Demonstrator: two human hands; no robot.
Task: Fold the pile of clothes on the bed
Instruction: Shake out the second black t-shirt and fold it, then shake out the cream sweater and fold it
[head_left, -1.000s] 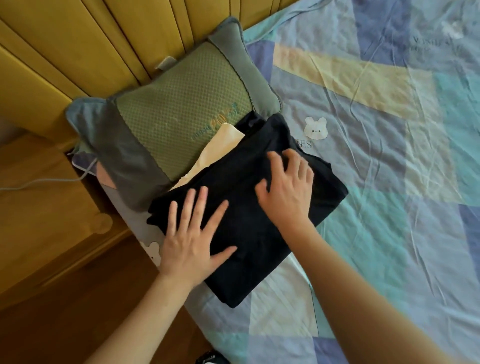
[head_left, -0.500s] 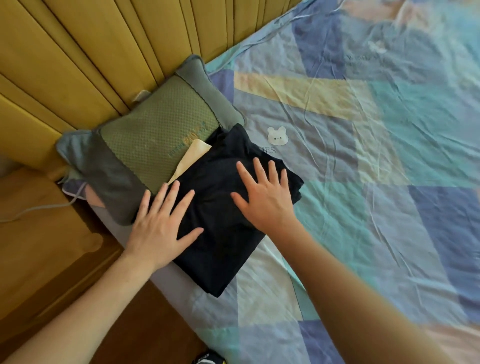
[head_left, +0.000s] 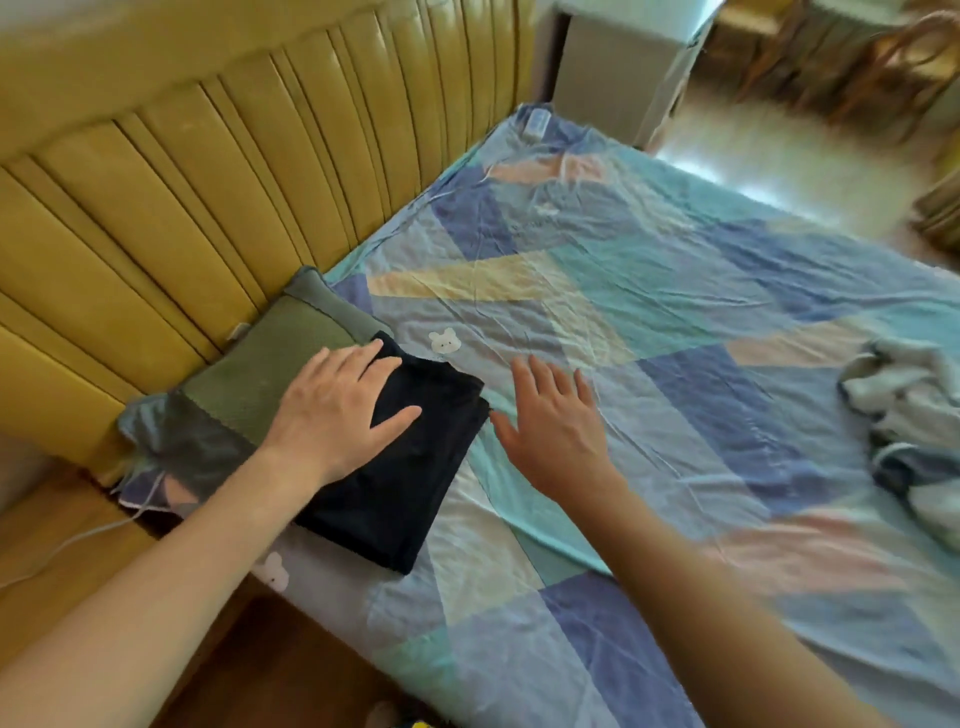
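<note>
Dark navy folded garment (head_left: 410, 467) lies beside the pillow (head_left: 270, 374) at nine o'clock; left hand (head_left: 337, 415) rests spread flat on it, right hand (head_left: 556, 431) hovers open.

Two hands show: one left hand (head_left: 337, 410) and one right hand (head_left: 556, 431). On the one bed (head_left: 649, 322) lie one folded dark garment (head_left: 410, 478), one green pillow (head_left: 249, 379) and one loose pile of unfolded clothes (head_left: 909, 415), whose pieces cannot be counted. Two small bear prints (head_left: 443, 340) show on the sheet, and one yellow headboard (head_left: 208, 208) stands behind.
</note>
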